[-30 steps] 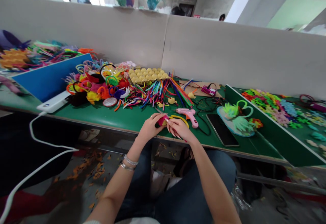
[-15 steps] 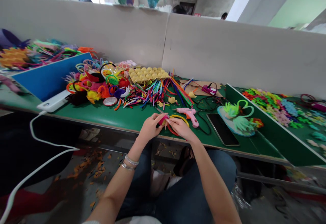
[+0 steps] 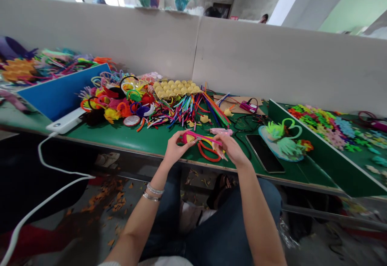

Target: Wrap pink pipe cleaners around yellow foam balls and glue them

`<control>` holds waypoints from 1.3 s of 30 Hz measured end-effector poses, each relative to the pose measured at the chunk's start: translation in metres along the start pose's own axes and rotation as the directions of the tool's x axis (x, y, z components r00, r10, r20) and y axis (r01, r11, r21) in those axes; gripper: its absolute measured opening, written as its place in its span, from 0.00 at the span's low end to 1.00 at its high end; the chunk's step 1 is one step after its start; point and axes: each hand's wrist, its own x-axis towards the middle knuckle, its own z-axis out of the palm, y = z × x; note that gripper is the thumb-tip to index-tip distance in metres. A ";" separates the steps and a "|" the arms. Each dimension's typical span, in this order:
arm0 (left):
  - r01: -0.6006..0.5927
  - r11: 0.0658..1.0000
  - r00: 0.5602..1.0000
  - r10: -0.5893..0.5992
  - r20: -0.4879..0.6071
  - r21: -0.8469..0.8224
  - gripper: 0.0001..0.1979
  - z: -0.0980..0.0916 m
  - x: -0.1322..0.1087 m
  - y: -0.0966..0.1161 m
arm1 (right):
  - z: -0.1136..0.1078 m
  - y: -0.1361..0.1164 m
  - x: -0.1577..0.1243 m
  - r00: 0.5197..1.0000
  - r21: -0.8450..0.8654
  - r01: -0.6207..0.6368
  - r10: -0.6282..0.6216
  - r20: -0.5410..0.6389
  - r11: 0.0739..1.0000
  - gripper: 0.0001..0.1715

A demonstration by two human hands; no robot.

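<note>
A bright pink pipe cleaner [image 3: 205,137] stretches between my two hands, above the table's front edge. My left hand [image 3: 176,148] pinches its left end, where pink loops around a small yellow piece [image 3: 190,138]. The right end is gripped by the fingers of my right hand [image 3: 234,149]. Below and between the hands lies a red-orange hoop [image 3: 208,158], with a yellow band [image 3: 208,141] partly hidden behind the pink strand. Just beyond my right hand is a pink glue gun [image 3: 222,131], its handle covered by that hand.
Behind lie loose pipe cleaners [image 3: 184,110], a yellow egg tray [image 3: 175,88] and a pile of coloured headbands [image 3: 121,100]. A phone [image 3: 264,153] and a tray of fuzzy pieces [image 3: 282,143] sit to the right. Blue [image 3: 66,92] and green [image 3: 320,153] dividers stand at the sides.
My hands were close together over a small pink and yellow piece. Now my right hand has moved right and the pink strand is drawn out between them.
</note>
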 end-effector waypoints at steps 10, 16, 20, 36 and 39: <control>0.316 0.753 0.926 -0.378 0.013 -0.576 0.24 0.002 0.013 -0.009 | -0.029 0.022 0.003 0.656 -0.766 -0.428 -0.418 -0.628 0.480 0.21; 0.336 0.724 0.917 -0.398 0.034 -0.603 0.24 -0.002 0.014 -0.011 | -0.030 0.041 0.005 0.766 -0.802 -0.548 -0.243 -0.596 0.238 0.32; 0.306 0.745 0.926 -0.379 0.003 -0.593 0.24 -0.001 0.011 -0.011 | -0.025 0.041 0.009 0.780 -0.797 -0.566 -0.176 -0.600 0.210 0.31; 0.212 0.871 0.963 -0.264 -0.058 -0.444 0.22 0.007 0.009 -0.002 | -0.026 0.028 0.011 0.755 -0.623 -0.616 0.136 -0.642 0.481 0.30; 0.221 0.874 0.962 -0.269 -0.051 -0.433 0.22 0.007 0.009 -0.004 | -0.027 0.027 0.009 0.753 -0.613 -0.611 0.130 -0.645 0.501 0.33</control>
